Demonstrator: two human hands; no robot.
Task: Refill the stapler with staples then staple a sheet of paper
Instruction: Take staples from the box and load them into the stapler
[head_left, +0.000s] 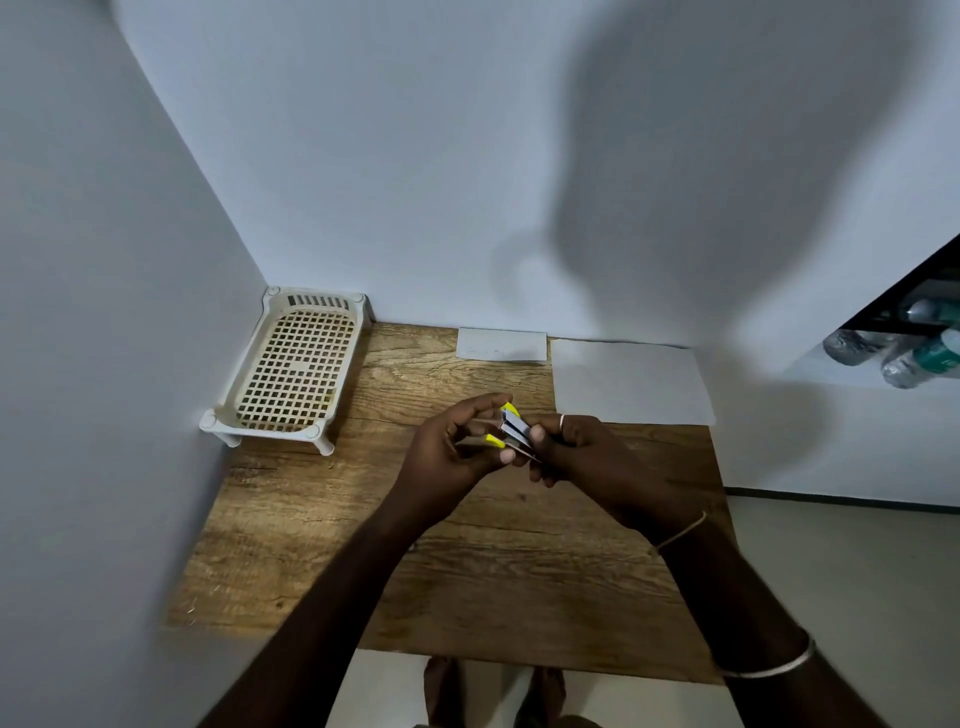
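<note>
Nearest the camera, two bare feet (441, 686) are standing on the pale floor, below the grip and under the near edge of the brown wood-grain table (467, 571). Both forearms are reaching up over the tabletop, the right one wearing a thin silver bangle (769, 670) and a tan thread bracelet (680, 532).

Above the middle of the table the left hand (452, 447) is curling its fingers and thumb round a small metal stapler with yellow tips (496, 440), holding it hinged open and clear of the wood. Just right of it, the right hand (587, 452), with a silver ring (561, 421), is pinching a grey block of staples (517, 428) against the stapler's open top.

Beyond the grip and to its right, a white rectangular sheet of paper (631, 382) is lying flat near the wall. Straight beyond the grip, a smaller white card (501, 344) is lying at the table's far edge. Far left of the grip, a white plastic lattice tray on short legs (247, 364) is sitting in the corner. Far right, clear plastic bottles (852, 345) are lying on a shelf.
</note>
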